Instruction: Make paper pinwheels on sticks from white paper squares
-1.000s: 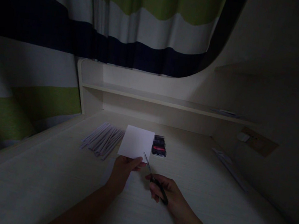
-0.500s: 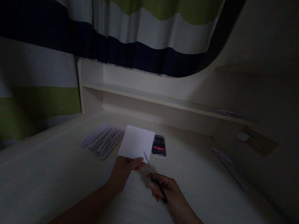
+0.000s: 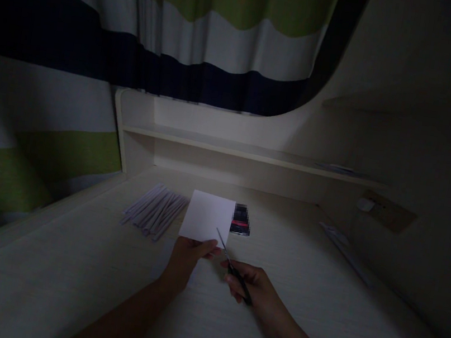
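My left hand (image 3: 187, 256) pinches the lower edge of a white sheet of paper (image 3: 209, 216) and holds it up above the pale desk (image 3: 64, 280). My right hand (image 3: 252, 289) grips dark-handled scissors (image 3: 232, 266). The blades point up and left, and their tips touch the paper's lower right edge. A pile of narrow white paper strips (image 3: 155, 212) lies on the desk left of the sheet.
A small dark object with a red stripe (image 3: 240, 222) lies just behind the sheet. A low shelf (image 3: 253, 153) runs along the back. A striped curtain (image 3: 102, 32) hangs at left and behind. Thin paper strips (image 3: 344, 249) lie at right near a wall socket (image 3: 366, 204).
The sheet has shifted slightly to the right and now covers more of the dark object. Both hands stay almost where they were.
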`<state>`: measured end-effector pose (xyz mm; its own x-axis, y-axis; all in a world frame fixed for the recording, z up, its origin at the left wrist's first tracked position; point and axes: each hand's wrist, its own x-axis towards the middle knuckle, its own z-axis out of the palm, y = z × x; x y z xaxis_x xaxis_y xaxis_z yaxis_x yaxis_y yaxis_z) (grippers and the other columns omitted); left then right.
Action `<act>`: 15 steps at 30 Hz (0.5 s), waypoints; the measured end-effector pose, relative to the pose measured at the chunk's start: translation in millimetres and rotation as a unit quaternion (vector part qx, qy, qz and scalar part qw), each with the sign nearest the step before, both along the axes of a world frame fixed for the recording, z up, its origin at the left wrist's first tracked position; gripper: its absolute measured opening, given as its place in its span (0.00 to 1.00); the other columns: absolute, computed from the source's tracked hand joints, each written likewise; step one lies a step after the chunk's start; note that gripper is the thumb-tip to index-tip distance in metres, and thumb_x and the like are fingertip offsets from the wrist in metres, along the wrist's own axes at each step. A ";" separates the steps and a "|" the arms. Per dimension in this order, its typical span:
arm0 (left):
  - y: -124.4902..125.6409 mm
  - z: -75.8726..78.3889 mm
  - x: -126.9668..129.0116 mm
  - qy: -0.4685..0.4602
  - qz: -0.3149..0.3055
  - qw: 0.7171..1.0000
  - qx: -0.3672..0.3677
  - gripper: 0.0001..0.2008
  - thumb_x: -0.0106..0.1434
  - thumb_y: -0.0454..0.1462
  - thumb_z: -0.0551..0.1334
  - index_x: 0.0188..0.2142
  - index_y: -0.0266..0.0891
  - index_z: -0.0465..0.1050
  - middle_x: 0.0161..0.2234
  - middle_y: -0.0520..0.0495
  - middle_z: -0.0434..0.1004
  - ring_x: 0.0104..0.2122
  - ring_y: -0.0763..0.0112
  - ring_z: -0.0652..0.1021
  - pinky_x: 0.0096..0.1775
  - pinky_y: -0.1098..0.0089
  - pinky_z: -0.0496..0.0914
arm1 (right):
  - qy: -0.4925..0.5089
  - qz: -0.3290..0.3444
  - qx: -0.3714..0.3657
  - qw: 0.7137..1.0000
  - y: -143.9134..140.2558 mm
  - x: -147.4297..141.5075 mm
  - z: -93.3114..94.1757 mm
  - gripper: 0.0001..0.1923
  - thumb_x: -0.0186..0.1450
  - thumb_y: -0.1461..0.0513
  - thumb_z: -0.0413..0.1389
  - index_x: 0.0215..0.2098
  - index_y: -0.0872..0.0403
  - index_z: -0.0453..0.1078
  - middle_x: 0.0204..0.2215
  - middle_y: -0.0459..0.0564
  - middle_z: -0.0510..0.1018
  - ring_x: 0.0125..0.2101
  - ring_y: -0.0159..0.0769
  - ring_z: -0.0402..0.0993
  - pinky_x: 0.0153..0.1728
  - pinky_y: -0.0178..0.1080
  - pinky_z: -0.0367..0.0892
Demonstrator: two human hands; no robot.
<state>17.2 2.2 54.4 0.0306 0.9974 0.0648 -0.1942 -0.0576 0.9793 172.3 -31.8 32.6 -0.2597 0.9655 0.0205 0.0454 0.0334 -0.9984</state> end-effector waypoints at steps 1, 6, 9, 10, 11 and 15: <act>0.0 0.5 0.1 0.000 0.003 1.000 -0.002 0.10 0.45 0.38 0.65 0.25 0.32 0.75 0.22 0.44 0.78 0.23 0.66 0.77 0.26 0.72 0.68 | -0.004 0.003 0.004 1.000 0.1 0.4 -0.5 0.22 0.50 0.52 0.58 0.37 0.59 0.70 0.12 0.38 0.61 0.12 0.23 0.53 0.15 0.30 0.51; -0.4 2.2 0.0 0.008 0.008 1.000 -0.007 0.09 0.45 0.38 0.65 0.22 0.32 0.75 0.20 0.44 0.77 0.23 0.67 0.76 0.26 0.71 0.68 | -0.004 0.000 0.002 1.000 1.1 0.8 -3.4 0.22 0.49 0.52 0.59 0.37 0.58 0.71 0.12 0.38 0.61 0.12 0.22 0.53 0.15 0.30 0.52; -1.1 1.8 0.0 0.000 -0.004 1.000 -0.004 0.09 0.45 0.38 0.65 0.22 0.32 0.75 0.20 0.45 0.77 0.23 0.66 0.76 0.27 0.71 0.68 | 0.006 -0.006 -0.007 1.000 1.1 -0.8 -1.8 0.24 0.47 0.51 0.59 0.37 0.59 0.71 0.12 0.39 0.63 0.13 0.23 0.54 0.15 0.31 0.53; -1.3 1.6 0.1 -0.003 -0.008 1.000 -0.004 0.09 0.44 0.38 0.65 0.23 0.32 0.75 0.19 0.46 0.77 0.23 0.66 0.77 0.27 0.70 0.68 | 0.009 -0.009 -0.008 1.000 1.0 -1.3 -0.8 0.25 0.46 0.51 0.60 0.37 0.59 0.71 0.12 0.39 0.63 0.13 0.23 0.55 0.15 0.31 0.53; -1.7 1.5 0.2 -0.002 -0.013 1.000 -0.004 0.09 0.44 0.38 0.65 0.23 0.33 0.75 0.19 0.46 0.77 0.23 0.66 0.77 0.26 0.71 0.68 | 0.011 -0.013 -0.007 1.000 0.7 -1.6 0.1 0.25 0.46 0.51 0.60 0.37 0.58 0.71 0.12 0.39 0.63 0.13 0.23 0.55 0.15 0.31 0.53; -3.5 2.9 0.7 0.004 -0.027 1.000 0.001 0.09 0.45 0.38 0.65 0.25 0.33 0.75 0.20 0.46 0.78 0.23 0.66 0.77 0.26 0.72 0.68 | 0.020 -0.011 0.005 1.000 -0.1 -1.4 -0.2 0.23 0.47 0.53 0.60 0.37 0.58 0.71 0.11 0.38 0.61 0.12 0.22 0.53 0.15 0.30 0.52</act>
<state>17.9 -1.3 57.3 0.0847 0.9942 0.0666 -0.1884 -0.0496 0.9808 170.9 -31.8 32.4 -0.2382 0.9704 0.0398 0.0069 0.0427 -0.9991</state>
